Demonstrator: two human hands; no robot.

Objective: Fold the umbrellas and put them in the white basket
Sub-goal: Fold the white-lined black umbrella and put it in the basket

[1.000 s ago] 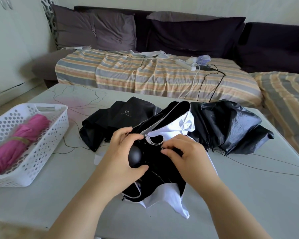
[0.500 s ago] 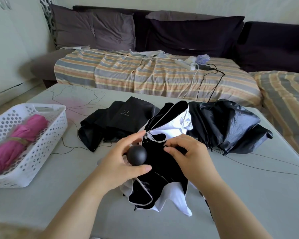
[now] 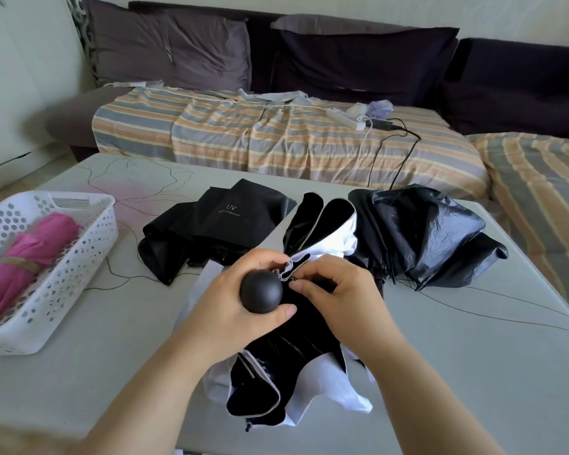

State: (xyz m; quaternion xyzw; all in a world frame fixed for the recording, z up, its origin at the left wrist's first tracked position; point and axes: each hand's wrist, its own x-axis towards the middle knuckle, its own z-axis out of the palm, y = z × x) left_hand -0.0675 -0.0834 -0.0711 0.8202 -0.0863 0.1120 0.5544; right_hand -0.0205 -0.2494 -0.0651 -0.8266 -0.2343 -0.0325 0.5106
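Fabric of the black-and-white umbrella (image 3: 296, 362) hides its shaft. The left hand (image 3: 230, 310) grips the matte round knob (image 3: 261, 291); right hand (image 3: 339, 297) fingers pinch rib tips. A folded pink umbrella (image 3: 23, 257) lies in the perforated basket (image 3: 79, 257), cut off left, on the surface (image 3: 457, 372).

- I see two bare forearms coming in from the bottom edge of my head view, each ending in a bare hand: the left hand (image 3: 234, 310) and the right hand (image 3: 339, 300).
- No sleeve or cuff shows on either arm; both are uncovered from the frame edge to the wrist.
- No glove, ring, watch, bracelet or strap shows on either wrist or on the fingers (image 3: 284, 311) I can see.
- The nails that show are short and plain, without polish.
- The rest of the body lies outside my view, so I cannot tell what clothing is worn.
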